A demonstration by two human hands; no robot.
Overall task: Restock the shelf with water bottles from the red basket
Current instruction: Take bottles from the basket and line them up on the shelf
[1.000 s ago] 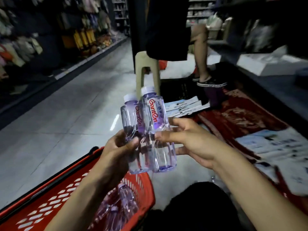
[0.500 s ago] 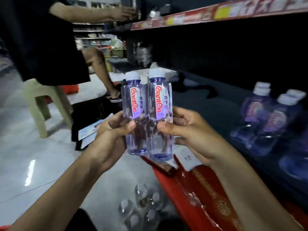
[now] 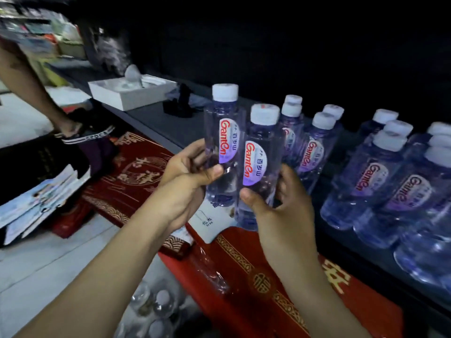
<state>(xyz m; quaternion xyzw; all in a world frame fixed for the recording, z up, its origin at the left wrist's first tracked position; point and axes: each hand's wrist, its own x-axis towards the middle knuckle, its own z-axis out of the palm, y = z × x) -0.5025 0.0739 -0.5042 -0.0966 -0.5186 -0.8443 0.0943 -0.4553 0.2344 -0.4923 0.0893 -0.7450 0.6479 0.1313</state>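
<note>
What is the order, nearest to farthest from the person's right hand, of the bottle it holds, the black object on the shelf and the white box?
1. The bottle, gripped in the right hand itself.
2. The black object, up and to the left on the shelf.
3. The white box, farther left along the shelf.

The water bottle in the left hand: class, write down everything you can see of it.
The water bottle is clear, purple-tinted plastic with a white screw cap and an oval label reading Ganten in red. It is held nearly upright in the air before the shelf, the left hand gripping its lower half, thumb across the front. Its side appears to touch the second bottle, held lower by the right hand.
</note>
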